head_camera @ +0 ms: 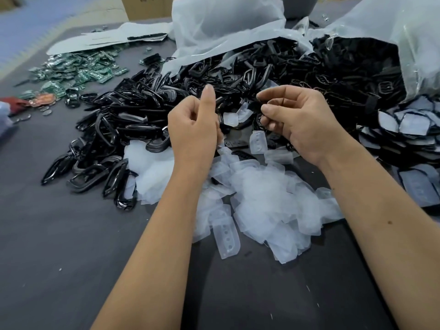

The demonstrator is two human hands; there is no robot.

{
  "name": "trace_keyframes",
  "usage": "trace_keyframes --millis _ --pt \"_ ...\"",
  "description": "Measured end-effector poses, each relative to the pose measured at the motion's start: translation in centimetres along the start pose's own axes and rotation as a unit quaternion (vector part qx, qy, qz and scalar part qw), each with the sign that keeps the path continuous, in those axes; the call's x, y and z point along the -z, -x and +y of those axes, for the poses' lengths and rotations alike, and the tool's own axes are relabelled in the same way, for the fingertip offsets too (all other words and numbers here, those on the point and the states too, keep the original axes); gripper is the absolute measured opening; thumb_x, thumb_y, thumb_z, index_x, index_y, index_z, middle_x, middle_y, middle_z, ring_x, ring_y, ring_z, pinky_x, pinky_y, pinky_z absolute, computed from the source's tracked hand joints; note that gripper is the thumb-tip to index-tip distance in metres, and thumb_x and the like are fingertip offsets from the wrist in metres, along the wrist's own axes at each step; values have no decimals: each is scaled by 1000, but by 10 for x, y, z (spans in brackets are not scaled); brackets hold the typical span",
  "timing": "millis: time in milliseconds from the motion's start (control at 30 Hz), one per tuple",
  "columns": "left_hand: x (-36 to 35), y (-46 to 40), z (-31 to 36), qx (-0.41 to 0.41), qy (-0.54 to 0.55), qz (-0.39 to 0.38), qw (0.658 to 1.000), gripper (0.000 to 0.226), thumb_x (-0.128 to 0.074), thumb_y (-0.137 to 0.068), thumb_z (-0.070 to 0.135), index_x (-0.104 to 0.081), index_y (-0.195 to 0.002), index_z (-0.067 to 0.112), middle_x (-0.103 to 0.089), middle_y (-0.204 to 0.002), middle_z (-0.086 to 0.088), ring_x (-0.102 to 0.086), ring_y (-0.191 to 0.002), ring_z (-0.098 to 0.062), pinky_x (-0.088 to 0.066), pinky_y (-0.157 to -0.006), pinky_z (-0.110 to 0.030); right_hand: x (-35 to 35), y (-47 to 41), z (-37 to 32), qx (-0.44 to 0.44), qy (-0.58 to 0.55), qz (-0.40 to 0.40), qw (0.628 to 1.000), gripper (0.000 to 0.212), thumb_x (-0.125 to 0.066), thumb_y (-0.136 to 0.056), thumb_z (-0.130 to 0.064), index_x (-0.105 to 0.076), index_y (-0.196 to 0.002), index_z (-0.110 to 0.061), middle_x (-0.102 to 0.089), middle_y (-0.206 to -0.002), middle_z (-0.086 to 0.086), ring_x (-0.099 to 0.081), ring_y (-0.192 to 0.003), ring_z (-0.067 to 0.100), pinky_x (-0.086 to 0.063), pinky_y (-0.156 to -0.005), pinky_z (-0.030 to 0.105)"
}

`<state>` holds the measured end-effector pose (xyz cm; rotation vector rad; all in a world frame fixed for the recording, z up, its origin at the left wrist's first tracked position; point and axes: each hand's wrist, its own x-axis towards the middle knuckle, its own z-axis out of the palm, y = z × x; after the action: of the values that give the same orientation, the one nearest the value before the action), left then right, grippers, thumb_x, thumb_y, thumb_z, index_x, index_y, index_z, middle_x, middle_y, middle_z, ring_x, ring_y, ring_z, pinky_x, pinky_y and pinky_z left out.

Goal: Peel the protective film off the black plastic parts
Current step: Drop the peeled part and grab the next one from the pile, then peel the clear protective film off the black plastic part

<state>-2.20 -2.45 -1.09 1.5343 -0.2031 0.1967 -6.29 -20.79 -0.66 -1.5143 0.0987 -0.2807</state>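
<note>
At ten o'clock a scatter of small green circuit boards [78,70] lies on the dark grey table [59,234], apart from the work. Nearer centre, at about eleven, glossy black plastic loop-shaped parts [114,139] spill from a milky plastic bag [226,27], probably tipped out to be within reach. The left hand [192,129] is raised with thumb up and fingers loosely curled; whether it pinches a strip of film I cannot tell. Below, at six o'clock, a heap of peeled translucent white film pieces [262,198] gathers, likely dropped where the hands work. The right hand [295,122], at one o'clock, pinches a small black plastic part [256,106] between fingertips, held up for peeling. At three o'clock lie flat black parts with pale film faces [404,129].
</note>
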Motion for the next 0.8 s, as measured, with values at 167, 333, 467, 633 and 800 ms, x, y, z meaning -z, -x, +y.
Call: trace_keyframes --millis 167,333,467,633,800 --pt "2 -2 -2 46 11 -35 998 37 -57 -102 36 -60 -74 12 -64 -74 -11 -52 -54 -15 -45 -47 -28 -1 0 -1 5 -8 -30 1000 28 -67 -92 9 -76 -110 -9 -60 -83 5 -69 -75 17 -53 -66 21" --pt "2 -3 -11 41 -42 -67 996 20 -74 -88 0 -73 -103 14 -77 -97 -6 -73 -96 -32 -64 -83 -47 -4 -1 0 -9 -33 -3 999 33 -60 -97 7 -71 -123 -9 -58 -77 0 -66 -70 18 -50 -59 22" --pt "3 -2 -9 41 -12 -83 996 37 -80 -85 1 -67 -115 18 -80 -93 -4 -77 -84 -28 -65 -77 -43 -6 -1 0 -11 -25 -13 1000 30 -52 -101 4 -72 -122 -7 -56 -73 2 -60 -67 16 -43 -52 21" --pt "2 -2 -8 47 18 -82 995 40 -80 -84 -1 -64 -117 15 -79 -90 -8 -77 -81 -30 -65 -70 -37 -7 0 1 9 10 -28 1000 26 -58 -99 3 -72 -118 -7 -60 -71 -1 -58 -67 16 -41 -50 21" --pt "2 -3 -9 73 44 -63 994 29 -82 -85 2 -63 -105 8 -79 -86 -9 -78 -71 -28 -59 -60 -25 -10 1 3 42 29 -8 999 7 -74 -92 -1 -71 -95 -7 -69 -70 2 -62 -62 16 -45 -49 21"
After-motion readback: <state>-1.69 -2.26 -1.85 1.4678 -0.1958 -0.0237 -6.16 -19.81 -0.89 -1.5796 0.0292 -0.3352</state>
